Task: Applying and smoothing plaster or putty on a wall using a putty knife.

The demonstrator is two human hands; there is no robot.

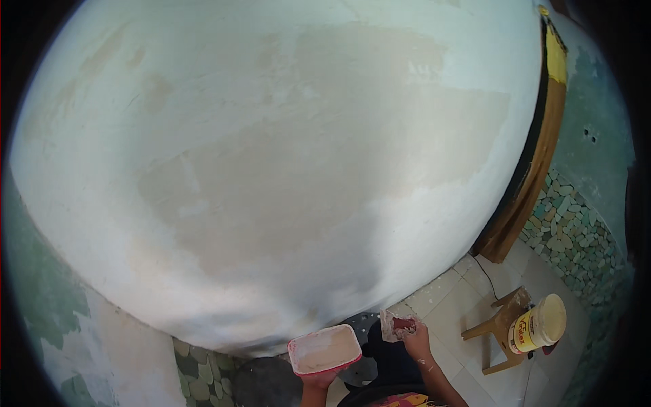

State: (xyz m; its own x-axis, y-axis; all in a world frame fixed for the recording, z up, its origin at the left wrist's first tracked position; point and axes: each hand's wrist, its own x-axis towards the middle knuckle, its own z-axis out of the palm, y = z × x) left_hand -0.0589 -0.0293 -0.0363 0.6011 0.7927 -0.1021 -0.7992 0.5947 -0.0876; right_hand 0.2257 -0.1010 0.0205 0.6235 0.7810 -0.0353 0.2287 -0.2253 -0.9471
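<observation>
The person wears dark trousers (395, 363) and a garment with yellow and pink pattern (407, 400), while the left forearm (314, 395) and the white-spotted right forearm (439, 380) are without sleeves.

Soft uneven light, bright patches low on the pale wall (298, 176), broad shadow (346, 268) between, curved edges, black corners

The tiled floor (441, 296) carries a brown stool (504, 325) — a bucket (538, 325) stands atop it. Beside the stool lies a dark cord (486, 276).
</observation>
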